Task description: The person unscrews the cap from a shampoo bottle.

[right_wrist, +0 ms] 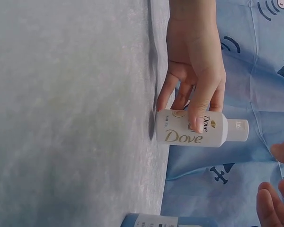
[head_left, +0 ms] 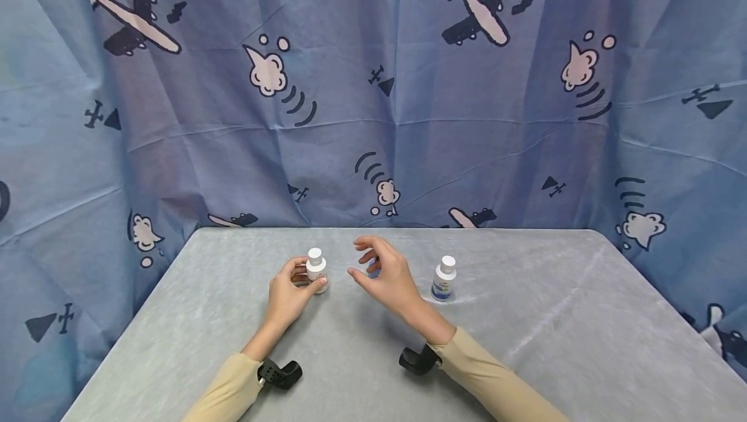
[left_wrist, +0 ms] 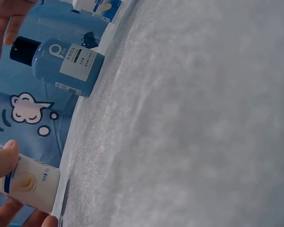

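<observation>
In front of me is a grey table (head_left: 525, 344). A white bottle (head_left: 316, 270) stands near its far edge, and another white-capped bottle (head_left: 443, 279) stands to its right.

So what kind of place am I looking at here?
Probably a staged recording booth, not a lived-in room: a table under grey cloth, a blue aeroplane-print sheet hung behind and beside it, and small toiletry bottles, one Dove bottle in the left hand.

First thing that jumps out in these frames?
The airplane-print blue cloth behind the grey table dominates. At table centre the left hand grips a white Dove bottle standing upright, while the right hand hovers open beside it. A second white-capped bottle stands to the right.
</observation>
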Demonstrator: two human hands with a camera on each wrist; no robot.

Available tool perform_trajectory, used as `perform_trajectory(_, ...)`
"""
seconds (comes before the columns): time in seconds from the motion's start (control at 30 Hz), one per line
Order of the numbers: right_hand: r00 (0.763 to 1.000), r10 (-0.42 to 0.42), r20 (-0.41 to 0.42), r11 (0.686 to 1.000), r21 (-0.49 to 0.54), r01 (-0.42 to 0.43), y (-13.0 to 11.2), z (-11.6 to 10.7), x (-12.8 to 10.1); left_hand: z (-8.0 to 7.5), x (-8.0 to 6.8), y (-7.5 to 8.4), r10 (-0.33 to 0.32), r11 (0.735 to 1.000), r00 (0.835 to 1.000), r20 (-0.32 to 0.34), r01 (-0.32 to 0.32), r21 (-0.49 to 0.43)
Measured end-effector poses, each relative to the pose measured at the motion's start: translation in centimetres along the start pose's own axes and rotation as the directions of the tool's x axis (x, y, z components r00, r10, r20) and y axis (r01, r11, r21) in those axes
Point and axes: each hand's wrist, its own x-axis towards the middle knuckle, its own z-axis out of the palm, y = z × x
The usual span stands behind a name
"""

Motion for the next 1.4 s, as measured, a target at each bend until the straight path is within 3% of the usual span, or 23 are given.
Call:
perform_trajectory(0.33, 0.998, 0.059, 0.014, 0.998, -0.019, -0.059, -0.5, 0.4, 0.7, -0.1, 0.0, 0.0, 0.017, 1.000, 1.000, 0.012, -0.017, -0.017)
perform_trajectory(0.97, 0.994, 0.102, 0.032, 0.993, 0.057, -0.104, -0.9, 1.5, 1.4, -0.2, -0.4, 0.6, 0.041, 0.999, 0.998, 0.049, -0.039, -0.036)
perform_trajectory(1.2, 0.981, 0.162, 0.105, 0.980, 0.097, -0.172, -1.4, 1.7, 2.0, -0.2, -0.5, 1.0, 0.036, 0.999, 0.998, 0.057, -0.034, -0.035)
perform_trajectory(1.4, 0.966, 0.207, 0.154, 0.969, 0.107, -0.224, -1.4, 2.0, 2.0, -0.1, -0.9, 1.3, 0.070, 0.997, 0.995, 0.071, -0.067, -0.043)
